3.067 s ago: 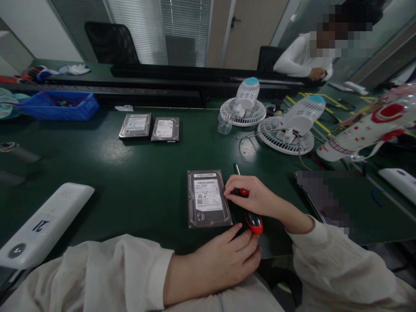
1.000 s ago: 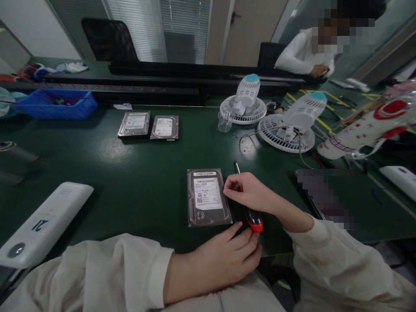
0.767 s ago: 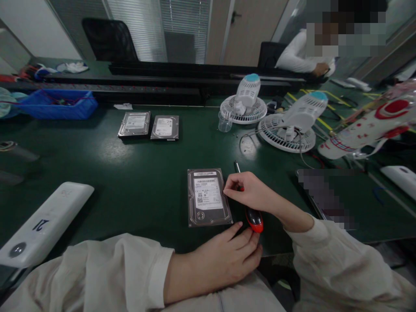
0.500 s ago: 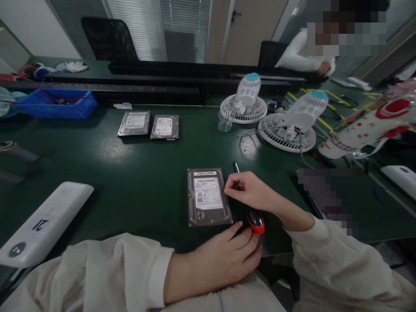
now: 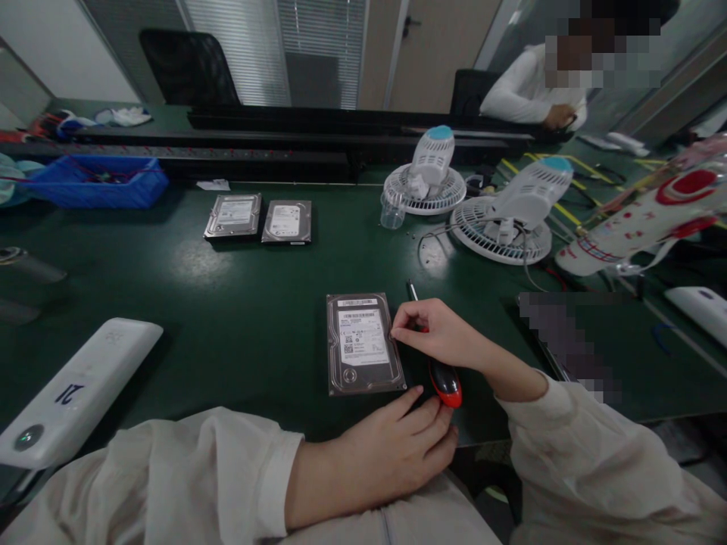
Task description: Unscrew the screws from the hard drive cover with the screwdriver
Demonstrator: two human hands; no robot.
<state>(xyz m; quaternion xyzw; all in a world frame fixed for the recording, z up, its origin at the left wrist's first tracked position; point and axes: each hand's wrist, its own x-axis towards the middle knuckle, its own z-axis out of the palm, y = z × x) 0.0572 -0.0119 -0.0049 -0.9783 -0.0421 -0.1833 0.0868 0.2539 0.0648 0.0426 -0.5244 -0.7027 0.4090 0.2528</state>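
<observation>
A hard drive (image 5: pixel 363 344) lies label up on the green table, near its front edge. My right hand (image 5: pixel 435 329) is closed, thumb and forefinger pinched at the drive's right edge. Whatever is in that pinch is hidden or too small to name. Beneath this hand lies a screwdriver (image 5: pixel 445 382) with a red and black handle, its shaft tip pointing away from me. My left hand (image 5: pixel 397 446) rests low at the table edge with fingers stretched out. Its fingertips are beside the handle end of the screwdriver and just below the drive.
Two more hard drives (image 5: pixel 287 222) lie farther back. At the right stand two white fans (image 5: pixel 503 235), a clear cup (image 5: pixel 392 212) and a patterned bottle (image 5: pixel 641 219). A white device (image 5: pixel 79 390) and a blue bin (image 5: pixel 102 185) are on the left. Another person (image 5: pixel 528 91) sits across.
My hands, the drive and the screwdriver hold their places, apart from a tiny shift of the view. Across the table, the other person's head and hand have moved slightly.
</observation>
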